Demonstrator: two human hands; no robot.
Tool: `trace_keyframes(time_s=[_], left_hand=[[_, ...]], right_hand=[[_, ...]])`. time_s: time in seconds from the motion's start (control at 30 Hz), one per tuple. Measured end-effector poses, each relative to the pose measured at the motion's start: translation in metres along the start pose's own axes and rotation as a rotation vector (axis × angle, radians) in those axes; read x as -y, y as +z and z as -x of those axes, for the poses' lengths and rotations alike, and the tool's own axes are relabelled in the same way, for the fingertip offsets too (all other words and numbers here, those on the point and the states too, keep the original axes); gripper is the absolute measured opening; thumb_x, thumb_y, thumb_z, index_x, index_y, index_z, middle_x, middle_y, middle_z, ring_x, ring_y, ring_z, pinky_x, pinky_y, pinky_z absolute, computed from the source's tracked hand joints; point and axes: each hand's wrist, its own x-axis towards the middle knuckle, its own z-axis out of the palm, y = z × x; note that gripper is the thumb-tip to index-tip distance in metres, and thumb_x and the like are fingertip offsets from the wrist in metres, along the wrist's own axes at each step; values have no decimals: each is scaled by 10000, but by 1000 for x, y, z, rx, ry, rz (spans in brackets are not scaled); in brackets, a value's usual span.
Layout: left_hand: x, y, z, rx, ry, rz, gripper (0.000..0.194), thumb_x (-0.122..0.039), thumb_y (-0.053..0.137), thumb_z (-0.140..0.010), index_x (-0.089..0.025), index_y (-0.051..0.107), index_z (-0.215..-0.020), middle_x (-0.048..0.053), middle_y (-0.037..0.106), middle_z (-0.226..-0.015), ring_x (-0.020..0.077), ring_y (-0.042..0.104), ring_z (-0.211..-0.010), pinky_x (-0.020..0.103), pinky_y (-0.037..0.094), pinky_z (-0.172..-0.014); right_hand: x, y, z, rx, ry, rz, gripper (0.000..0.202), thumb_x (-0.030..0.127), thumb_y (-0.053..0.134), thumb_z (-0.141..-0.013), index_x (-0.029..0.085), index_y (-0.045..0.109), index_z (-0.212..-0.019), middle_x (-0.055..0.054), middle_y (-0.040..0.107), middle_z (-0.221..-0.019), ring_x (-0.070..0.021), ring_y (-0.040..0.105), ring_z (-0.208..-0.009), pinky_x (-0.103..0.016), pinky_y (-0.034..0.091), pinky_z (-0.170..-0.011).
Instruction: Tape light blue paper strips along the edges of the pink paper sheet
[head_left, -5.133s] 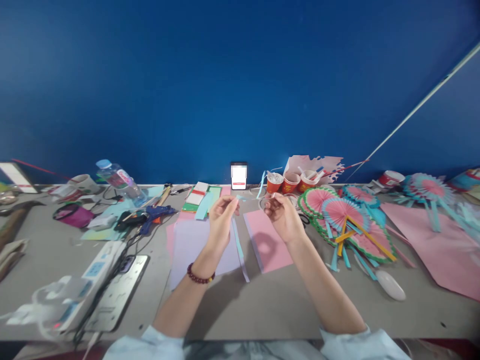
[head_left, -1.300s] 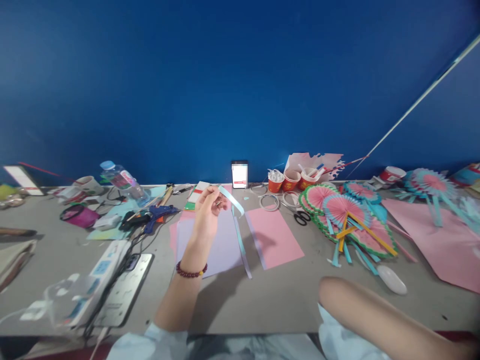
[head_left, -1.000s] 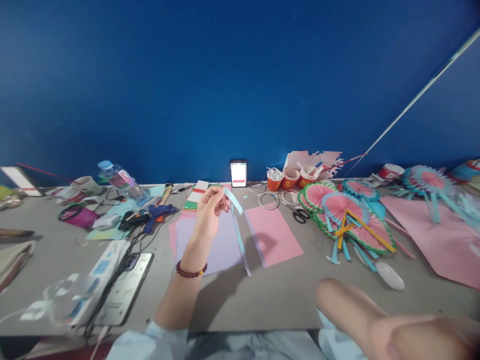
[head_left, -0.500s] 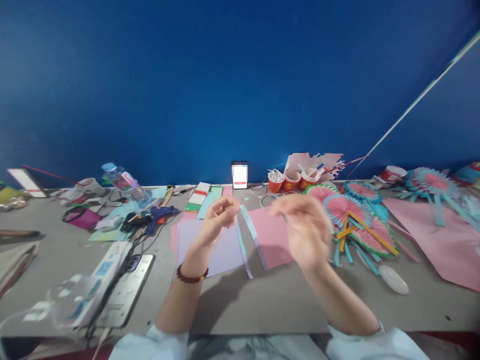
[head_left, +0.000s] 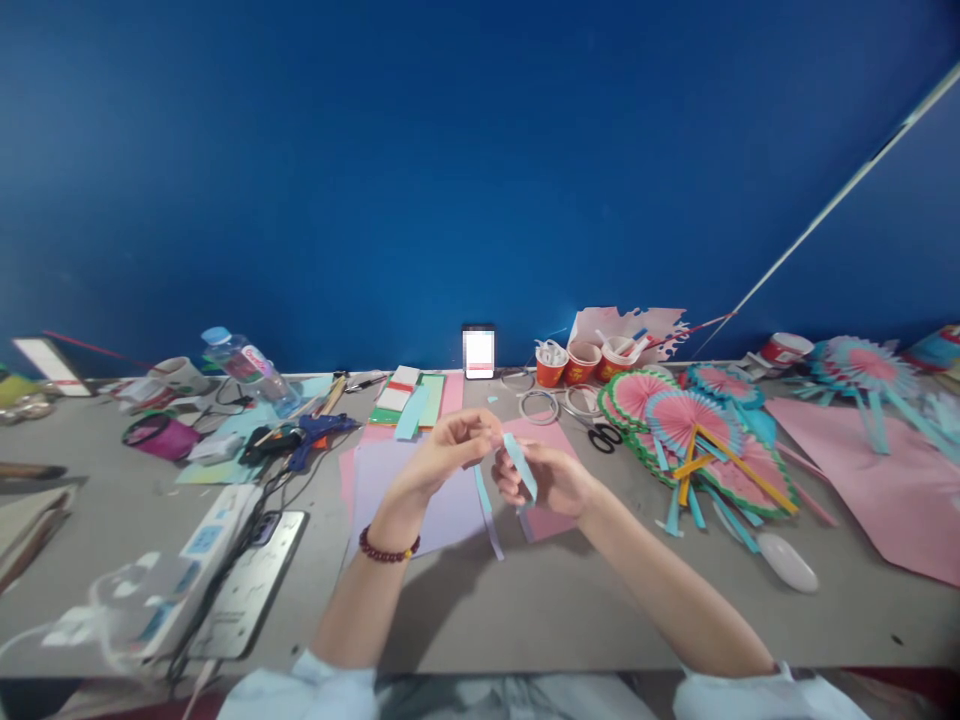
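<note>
A short light blue paper strip slants down across the fingers of my right hand, which is closed on it. From the other side, my left hand pinches close to the strip's upper end; the exact contact is partly hidden by the fingers. Both hands meet just above the desk. Beneath them lie a lavender paper sheet and a pink paper sheet. Another narrow blue and lavender strip rests by the lavender sheet's right edge.
Black-handled scissors and tape rings lie beyond my right hand. Pleated paper fans and a white mouse are at right. A blue glue gun, a bottle, a phone and a power strip stand left.
My right hand has moved left and down to meet my left hand, and now holds the light blue strip. The scissors and rings behind it have come into view.
</note>
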Motion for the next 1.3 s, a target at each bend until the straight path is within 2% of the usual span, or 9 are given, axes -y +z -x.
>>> trace_keyframes(time_s=[0.2, 0.33, 0.43, 0.6, 0.67, 0.77, 1.0, 1.17, 1.3], left_hand=[[2, 6, -3, -4, -19, -79, 227, -384, 606, -806, -162, 585, -761, -38, 471, -592, 55, 339, -463, 191, 260, -440], [11, 2, -10, -27, -56, -334, 221, -385, 555, -832, -182, 615, -895, -15, 561, -649, 94, 501, -552, 198, 382, -522], [33, -7, -19, -35, -37, -679, 215, -349, 518, -849, -203, 647, -939, 32, 663, -829, 141, 591, -715, 218, 425, -591], [90, -17, -23, 167, 12, -1021, 203, -240, 542, -829, -212, 652, -998, 60, 656, -1048, 185, 601, -940, 275, 458, -795], [106, -16, -18, 191, 39, -1130, 213, -233, 546, -833, -192, 638, -1021, 81, 634, -1087, 197, 592, -979, 289, 455, -829], [116, -8, -5, 233, 28, -1252, 208, -209, 528, -841, -191, 631, -1022, 80, 610, -1085, 194, 597, -945, 299, 463, -819], [122, 20, 24, 224, 97, -1454, 379, -257, 510, -872, -166, 514, -1239, 152, 501, -1224, 273, 421, -1231, 413, 363, -1008], [128, 46, 39, 188, 59, -1506, 402, -302, 519, -872, -158, 491, -1246, 140, 529, -1145, 281, 470, -1129, 433, 408, -933], [127, 67, 49, 149, 42, -1480, 356, -279, 524, -868, -164, 506, -1204, 103, 545, -1093, 260, 504, -1000, 401, 458, -835]], right_hand=[[-1, -2, 12, -99, -67, 14, 265, 374, 705, -741, 176, 532, -709, 22, 408, -658, -104, 412, -609, -213, 328, -500], [3, -7, 23, -220, -108, 63, 307, 391, 714, -733, 180, 504, -659, 27, 420, -625, -102, 416, -594, -228, 354, -546], [6, -15, 29, -364, -130, 45, 271, 358, 726, -730, 178, 528, -690, 32, 448, -622, -93, 430, -588, -213, 354, -535], [5, -28, 33, -522, -104, -58, 255, 284, 788, -659, 164, 564, -685, 44, 470, -610, -68, 435, -562, -179, 348, -480], [1, -32, 35, -563, -93, -66, 259, 278, 811, -624, 150, 599, -699, 37, 499, -622, -63, 459, -571, -168, 364, -475], [-4, -39, 38, -627, -60, -80, 283, 267, 838, -580, 140, 640, -737, 26, 542, -652, -59, 500, -597, -151, 403, -491], [-7, -54, 47, -701, 14, -50, 165, 183, 773, -665, 157, 656, -777, 4, 588, -711, -72, 564, -625, -145, 458, -491], [-10, -74, 51, -756, 55, -49, 109, 159, 705, -728, 159, 645, -818, -10, 588, -732, -72, 561, -594, -123, 415, -397], [-14, -100, 55, -741, 142, -111, 199, 122, 697, -716, 160, 637, -902, 0, 570, -707, -57, 547, -562, -84, 355, -335]])
